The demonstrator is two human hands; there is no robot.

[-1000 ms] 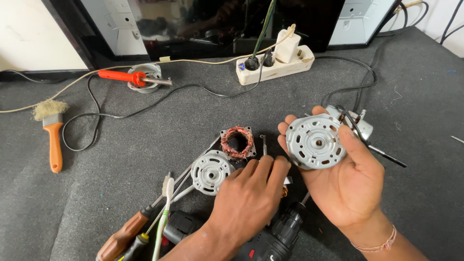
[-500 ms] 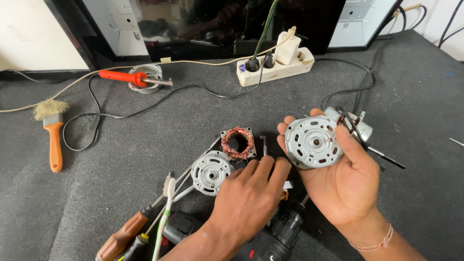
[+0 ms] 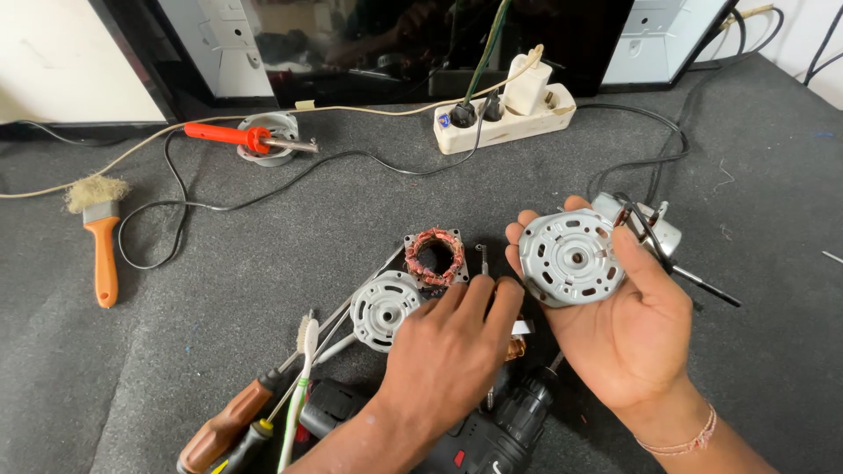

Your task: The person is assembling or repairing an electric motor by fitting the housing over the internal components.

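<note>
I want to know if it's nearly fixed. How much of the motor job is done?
The motor already lies apart: the square copper-wound coil block and one round silver metal end cover rest on the grey mat. The right hand holds up the other round silver cover; the left hand rests on small parts. Nothing looks rejoined yet, so plenty seems left.
</note>
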